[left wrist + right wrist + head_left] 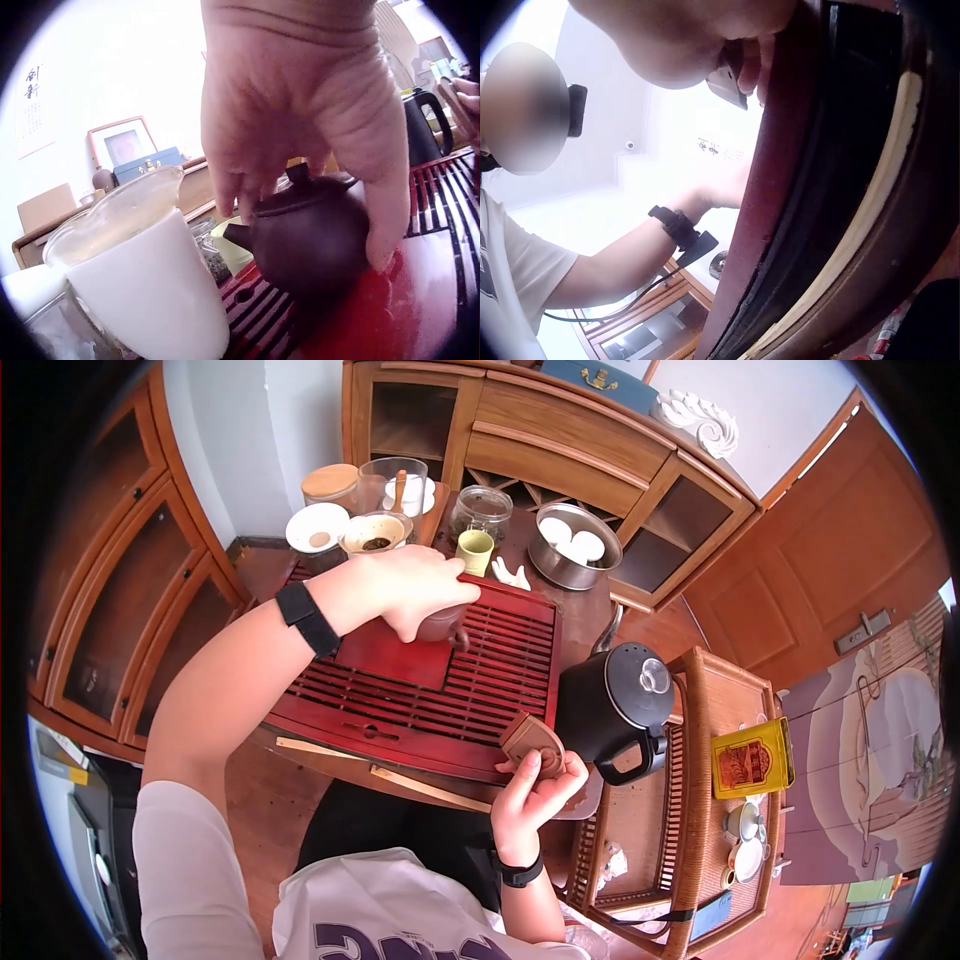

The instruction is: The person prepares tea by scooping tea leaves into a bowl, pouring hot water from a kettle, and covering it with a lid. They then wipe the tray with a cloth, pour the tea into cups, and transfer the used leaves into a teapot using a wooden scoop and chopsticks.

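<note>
A dark brown teapot [311,244] with a small lid knob and short spout is under my left hand [415,590]. That hand reaches down from above, thumb on one side of the pot and fingers on the far side, gripping it. Below is a red slatted tea tray [500,660]. Just past the tray's near right corner, my right hand [535,805] pinches a brown, scoop-like piece [525,740] between thumb and fingers. Beside the teapot, in the left wrist view, stands a white vessel [150,292] with a translucent lip.
Right of the tray stands a black electric kettle [615,695], close to my right hand. Behind the tray are a light green cup [474,552], a glass jar [481,515] and a steel bowl [575,565] holding white cups. A wicker cart [690,690] bears a yellow tin [752,758].
</note>
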A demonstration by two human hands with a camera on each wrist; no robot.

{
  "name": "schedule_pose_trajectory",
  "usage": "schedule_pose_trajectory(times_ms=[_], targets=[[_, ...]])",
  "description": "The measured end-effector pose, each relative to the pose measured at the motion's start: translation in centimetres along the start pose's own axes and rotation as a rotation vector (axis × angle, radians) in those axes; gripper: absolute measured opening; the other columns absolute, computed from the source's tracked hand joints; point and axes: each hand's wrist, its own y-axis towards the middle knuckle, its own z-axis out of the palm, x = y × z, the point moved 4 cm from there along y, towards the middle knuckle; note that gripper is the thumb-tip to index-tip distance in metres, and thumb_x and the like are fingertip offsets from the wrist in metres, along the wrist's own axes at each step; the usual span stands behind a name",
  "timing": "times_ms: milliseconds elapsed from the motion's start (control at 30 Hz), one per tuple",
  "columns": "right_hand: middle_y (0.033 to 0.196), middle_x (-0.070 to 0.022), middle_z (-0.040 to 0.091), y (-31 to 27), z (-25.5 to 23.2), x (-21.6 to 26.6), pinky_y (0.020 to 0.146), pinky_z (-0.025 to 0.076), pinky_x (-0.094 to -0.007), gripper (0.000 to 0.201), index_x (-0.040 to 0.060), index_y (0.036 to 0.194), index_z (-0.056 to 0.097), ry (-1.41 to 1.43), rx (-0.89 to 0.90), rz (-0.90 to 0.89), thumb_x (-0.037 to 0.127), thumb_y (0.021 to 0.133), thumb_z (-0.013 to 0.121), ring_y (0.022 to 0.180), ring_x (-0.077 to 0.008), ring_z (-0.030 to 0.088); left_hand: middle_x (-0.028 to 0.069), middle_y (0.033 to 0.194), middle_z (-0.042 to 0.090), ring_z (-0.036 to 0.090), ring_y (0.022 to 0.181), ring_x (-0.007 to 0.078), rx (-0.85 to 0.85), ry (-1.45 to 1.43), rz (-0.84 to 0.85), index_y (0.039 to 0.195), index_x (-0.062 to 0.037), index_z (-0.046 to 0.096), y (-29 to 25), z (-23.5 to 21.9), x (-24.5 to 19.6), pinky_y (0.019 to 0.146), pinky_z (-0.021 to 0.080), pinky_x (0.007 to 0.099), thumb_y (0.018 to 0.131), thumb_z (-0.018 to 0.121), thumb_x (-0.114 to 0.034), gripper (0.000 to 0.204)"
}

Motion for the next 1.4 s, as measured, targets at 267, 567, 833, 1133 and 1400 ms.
schedule_pose_trajectory(times_ms=[267,567,833,1133,1400], targets=[[0.106,-0.0150,0.054,0.2,0.1,0.3,0.063,0.055,-0.0235,0.025,0.0042,0.118,0.030,-0.022,-0.008,0.014,0.002,0.100,0.048,0.075,-0.0141,0.061,0.0170,0.106,0.056,0.061,0.099,0.0361,0.022,-0.002,0.048,0.111,-0.0058,0.054,-2.3,1.2,-0.6,0.085,0.051,0.0444,0.059,0.082,-0.010,0.059],[0.106,-0.0114,0.053,0.2,0.0,0.2,0.062,0.054,-0.0221,0.026,0.0041,0.121,0.031,-0.032,0.011,0.008,0.004,0.101,0.048,0.071,-0.0118,0.060,0.0160,0.107,0.055,0.060,0.100,0.0354,0.028,0.012,0.039,0.114,-0.0054,0.053,-3.2,2.4,-0.9,0.087,0.051,0.0441,0.058,0.082,-0.005,0.063],[0.091,-0.0085,0.067,3.5,0.5,1.6,0.065,0.055,-0.0251,0.014,0.0006,0.112,0.054,-0.063,0.284,0.381,0.007,0.100,0.055,0.075,-0.0128,0.069,0.0196,0.132,0.053,0.056,0.119,0.0355,-0.227,-0.090,0.023,0.138,-0.0025,0.048,-4.6,0.1,-2.7,0.102,0.046,0.0443,0.074,0.082,-0.031,0.078],[0.081,-0.0216,0.068,14.8,7.6,2.5,0.071,0.054,-0.0477,0.013,0.0023,0.088,0.070,-0.826,0.550,-0.213,0.011,0.085,0.061,0.079,-0.0393,0.068,0.0170,0.100,0.068,0.066,0.096,0.0352,-0.386,-0.234,-0.030,0.116,0.0007,0.060,-0.3,-2.0,-5.1,0.083,0.055,0.0441,0.077,0.074,-0.013,0.044],[0.085,-0.0179,0.072,18.1,14.2,-3.7,0.078,0.057,-0.0423,0.016,0.0073,0.085,0.074,-1.065,0.625,-0.253,0.008,0.085,0.058,0.085,-0.0336,0.070,0.0200,0.086,0.069,0.068,0.087,0.0391,-0.352,-0.177,-0.289,0.087,-0.0018,0.069,3.5,-0.7,0.5,0.074,0.056,0.0475,0.076,0.064,-0.004,0.012]])
